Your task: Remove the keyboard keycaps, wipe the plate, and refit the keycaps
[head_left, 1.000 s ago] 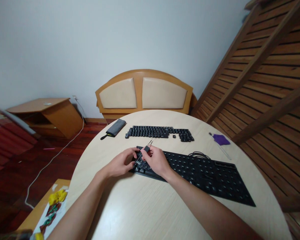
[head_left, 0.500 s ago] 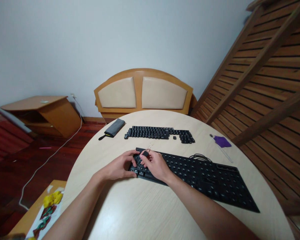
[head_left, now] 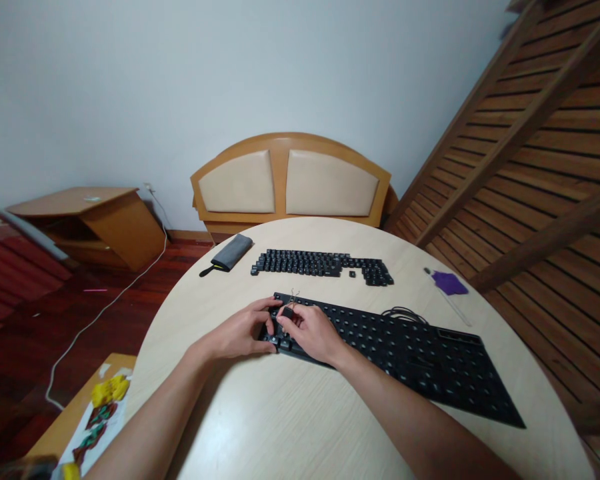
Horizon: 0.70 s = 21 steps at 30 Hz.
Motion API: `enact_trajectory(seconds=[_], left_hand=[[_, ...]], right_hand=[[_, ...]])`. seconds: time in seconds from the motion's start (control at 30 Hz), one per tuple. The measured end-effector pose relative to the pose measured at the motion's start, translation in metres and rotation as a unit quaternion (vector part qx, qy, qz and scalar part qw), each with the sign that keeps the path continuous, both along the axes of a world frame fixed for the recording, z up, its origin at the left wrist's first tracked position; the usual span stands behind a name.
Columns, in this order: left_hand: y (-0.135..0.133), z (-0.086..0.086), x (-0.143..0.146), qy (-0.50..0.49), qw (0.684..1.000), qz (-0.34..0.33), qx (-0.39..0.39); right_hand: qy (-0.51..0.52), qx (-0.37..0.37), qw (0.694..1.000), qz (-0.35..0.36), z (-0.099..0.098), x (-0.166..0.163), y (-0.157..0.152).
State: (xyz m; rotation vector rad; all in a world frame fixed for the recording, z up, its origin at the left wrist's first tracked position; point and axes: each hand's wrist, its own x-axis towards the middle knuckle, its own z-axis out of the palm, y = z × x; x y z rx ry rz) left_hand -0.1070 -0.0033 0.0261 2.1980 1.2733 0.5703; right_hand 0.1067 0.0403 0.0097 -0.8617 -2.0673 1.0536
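Note:
The black keyboard (head_left: 380,347) lies at a slant on the table, most of its key places without caps. My left hand (head_left: 243,330) grips its left end, thumb at the near edge and fingers over the top. In my right hand (head_left: 313,333) is a keycap puller (head_left: 289,311) with a dark handle, pinched between thumb and fingers above that same end. Thin wire ends of the puller stick up past the fingers; its lower end is hidden. A few caps sit at the keyboard's near left corner. Behind it, loose black keycaps (head_left: 300,263) are laid out in rows.
On the round table (head_left: 260,427) are a grey pouch (head_left: 233,253) at back left, a single keycap (head_left: 352,274), a coiled cable (head_left: 405,313), and a purple cloth (head_left: 450,283) beside a thin brush (head_left: 453,307). A slatted wooden panel (head_left: 530,167) stands at right.
My right hand has turned the puller slightly, its handle shifting a little left and down. My left hand keeps its hold on the keyboard. The whole view has shifted slightly.

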Motion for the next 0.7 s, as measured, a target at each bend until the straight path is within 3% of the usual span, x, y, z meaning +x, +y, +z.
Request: enact_trajectory(seconds=[0.3,0.57,0.7], left_hand=[[-0.004,0.008,0.003,0.050,0.998,-0.002,0.040],[-0.004,0.013,0.007,0.076,0.995,-0.009,0.063],[-0.005,0.016,0.008,0.111,0.992,-0.005,0.063]], right_hand=[[0.044,-0.109,0.993,-0.010,-0.002,-0.004,0.003],[0.044,-0.108,0.993,-0.010,-0.009,-0.005,0.005],[0.031,-0.066,0.997,-0.004,-0.003,-0.003,0.003]])
